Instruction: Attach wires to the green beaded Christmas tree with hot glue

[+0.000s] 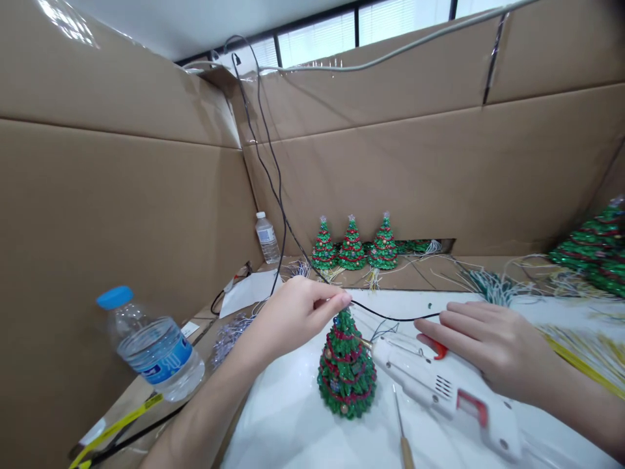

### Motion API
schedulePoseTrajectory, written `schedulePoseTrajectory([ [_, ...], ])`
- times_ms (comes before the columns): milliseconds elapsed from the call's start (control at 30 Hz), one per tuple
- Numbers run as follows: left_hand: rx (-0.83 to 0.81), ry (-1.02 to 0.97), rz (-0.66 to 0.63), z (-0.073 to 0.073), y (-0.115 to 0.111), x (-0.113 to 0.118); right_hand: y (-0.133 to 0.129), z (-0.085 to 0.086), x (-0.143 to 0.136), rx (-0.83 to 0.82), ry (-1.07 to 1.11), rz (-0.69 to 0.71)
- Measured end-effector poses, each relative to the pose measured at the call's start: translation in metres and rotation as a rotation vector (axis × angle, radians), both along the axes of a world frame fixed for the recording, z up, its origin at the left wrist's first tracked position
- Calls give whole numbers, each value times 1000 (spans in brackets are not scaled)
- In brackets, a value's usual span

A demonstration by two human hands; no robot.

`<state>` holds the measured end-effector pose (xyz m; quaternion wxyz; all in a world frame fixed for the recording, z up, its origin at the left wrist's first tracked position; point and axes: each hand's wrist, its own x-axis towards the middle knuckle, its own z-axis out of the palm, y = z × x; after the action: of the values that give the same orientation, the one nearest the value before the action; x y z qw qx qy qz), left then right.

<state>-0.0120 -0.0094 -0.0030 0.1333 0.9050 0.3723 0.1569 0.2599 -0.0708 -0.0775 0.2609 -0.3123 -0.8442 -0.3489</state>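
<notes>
A small green Christmas tree [347, 374] with red garlands stands upright on the white table surface [283, 404]. My left hand [307, 309] is pinched at its tip, on something I cannot make out. To the right lies a white glue gun [439, 378] with a red trigger, its nozzle close to the tree's side. My right hand [481, 335] rests over the gun's top with its fingers around a black cable [395, 319]. That cable runs past the tree's top. A thin tool with a wooden handle [405, 453] lies below the gun.
Three finished-looking trees [352, 247] stand along the back ledge. Wire bundles [495, 286] and more trees [600, 241] lie at the right. A large water bottle [156, 352] is at the left, a smaller bottle [267, 240] behind it. Cardboard walls [390, 150] enclose the space.
</notes>
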Motion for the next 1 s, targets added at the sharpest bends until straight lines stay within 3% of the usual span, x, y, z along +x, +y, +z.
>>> schedulePoseTrajectory([
  [633,17,0,10,0,-1,0,-3,10,-14,-86,23,-54],
  [1000,8,-22,-7,1,-3,0,-10,13,-14,-17,-13,-116],
])
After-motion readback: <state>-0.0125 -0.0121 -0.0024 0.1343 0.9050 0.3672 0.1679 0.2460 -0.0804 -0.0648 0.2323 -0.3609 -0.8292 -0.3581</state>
